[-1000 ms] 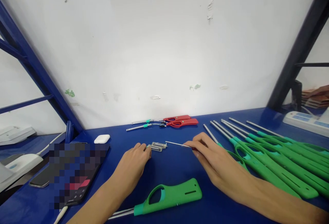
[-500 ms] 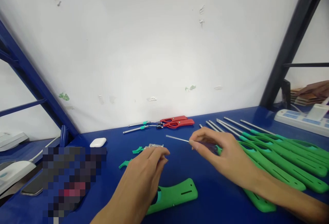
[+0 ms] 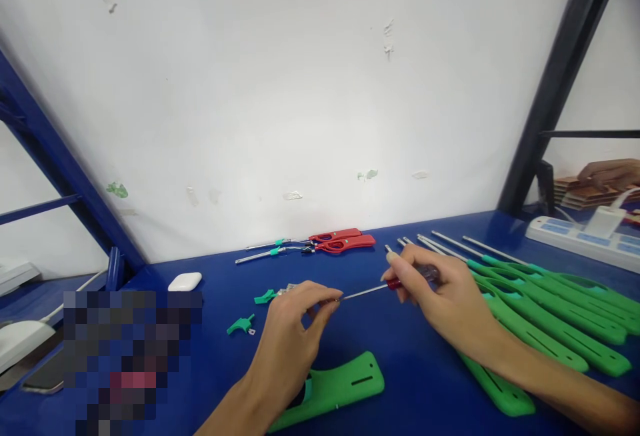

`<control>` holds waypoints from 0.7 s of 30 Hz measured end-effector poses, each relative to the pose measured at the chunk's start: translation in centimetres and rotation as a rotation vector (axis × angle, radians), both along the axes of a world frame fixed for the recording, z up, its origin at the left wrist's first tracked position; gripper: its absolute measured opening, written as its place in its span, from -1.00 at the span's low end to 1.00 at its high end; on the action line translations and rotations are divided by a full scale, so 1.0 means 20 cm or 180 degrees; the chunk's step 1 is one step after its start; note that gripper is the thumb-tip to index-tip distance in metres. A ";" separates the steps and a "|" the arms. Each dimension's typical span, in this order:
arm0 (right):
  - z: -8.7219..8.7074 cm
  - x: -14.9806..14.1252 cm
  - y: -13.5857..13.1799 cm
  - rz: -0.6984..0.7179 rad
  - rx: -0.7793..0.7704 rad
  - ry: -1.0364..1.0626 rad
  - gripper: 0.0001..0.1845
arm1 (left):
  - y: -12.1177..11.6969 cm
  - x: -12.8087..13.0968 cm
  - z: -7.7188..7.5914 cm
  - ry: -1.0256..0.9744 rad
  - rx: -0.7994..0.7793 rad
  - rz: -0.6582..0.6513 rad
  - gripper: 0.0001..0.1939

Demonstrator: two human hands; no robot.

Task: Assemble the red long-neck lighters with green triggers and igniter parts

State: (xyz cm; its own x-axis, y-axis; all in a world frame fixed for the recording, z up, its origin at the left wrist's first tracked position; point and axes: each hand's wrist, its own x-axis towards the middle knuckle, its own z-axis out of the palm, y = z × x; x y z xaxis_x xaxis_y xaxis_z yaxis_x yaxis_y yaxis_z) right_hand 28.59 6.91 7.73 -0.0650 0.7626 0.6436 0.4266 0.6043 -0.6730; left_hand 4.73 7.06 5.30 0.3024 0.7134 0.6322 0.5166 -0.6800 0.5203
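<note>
My right hand (image 3: 430,283) grips a screwdriver (image 3: 367,291) by its dark, partly red handle, the thin metal shaft pointing left. The tip of that shaft meets the pinched fingertips of my left hand (image 3: 295,329). Whatever sits between those left fingers is too small to make out. Below the left hand lies a green lighter half-hidden by it, its green handle (image 3: 345,383) showing. Left of the hand are a small green trigger piece (image 3: 241,325) and another green piece (image 3: 265,297) beside clear or metal bits, partly covered by the hand.
Several long-necked green lighters (image 3: 545,316) lie fanned out at right. Two red handles (image 3: 345,243) with metal rods lie near the wall. A white case (image 3: 185,282) rests at left, a power strip (image 3: 575,236) at far right. Beyond it is another person's hand (image 3: 613,173).
The screwdriver's shaft has swung down and toward the left hand, its tip now at the left fingertips. The red part of its handle has come into sight. The view has shifted slightly.
</note>
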 end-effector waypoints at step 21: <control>0.01 0.01 -0.03 0.0579 -0.0161 0.0076 -0.85 | -0.08 0.05 -0.06 -0.0172 -0.0279 -0.0433 -0.66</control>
